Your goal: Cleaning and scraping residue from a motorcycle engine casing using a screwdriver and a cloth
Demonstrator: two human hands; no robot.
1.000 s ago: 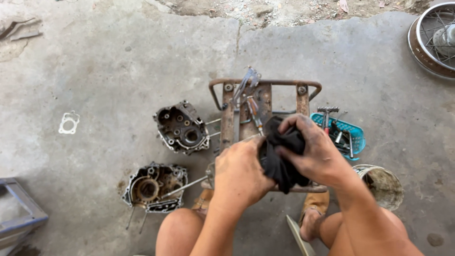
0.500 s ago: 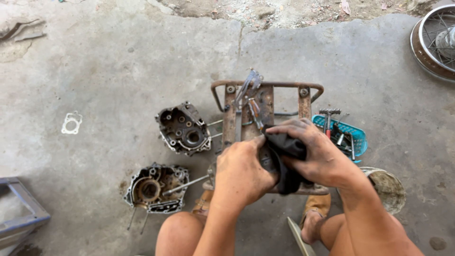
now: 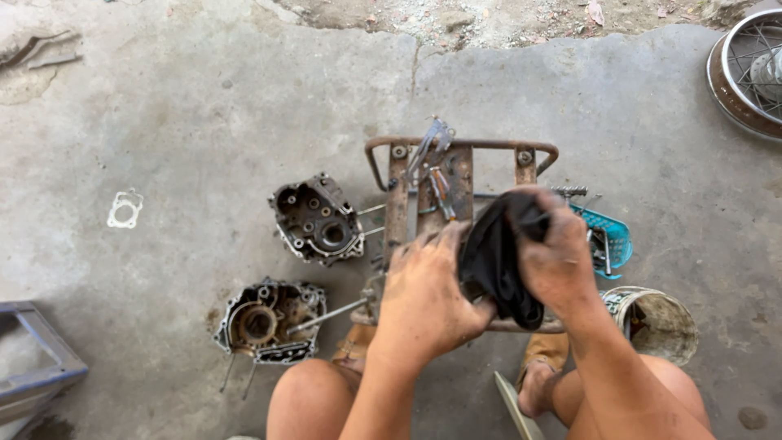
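Fingers of the right hand (image 3: 560, 259) clench a black rag (image 3: 497, 265); the left hand (image 3: 429, 293) cups it, half-closed.

Both hands grip a black cloth (image 3: 498, 262) above a rusty metal rack (image 3: 458, 175): left hand (image 3: 430, 289) beneath, right hand (image 3: 555, 254) over it. Two engine case halves (image 3: 316, 220) (image 3: 265, 320) lie on the concrete floor (image 3: 204, 122) left of the rack; a blue basket (image 3: 611, 238) and a dirty bucket (image 3: 656, 322) sit right.

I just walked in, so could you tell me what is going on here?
A person crouches on a concrete floor, both hands around a black cloth: the left hand cups it from below, the right hand grips it from above. Beneath them stands a rusty metal rack with tools; two engine case halves lie on the floor beside it.
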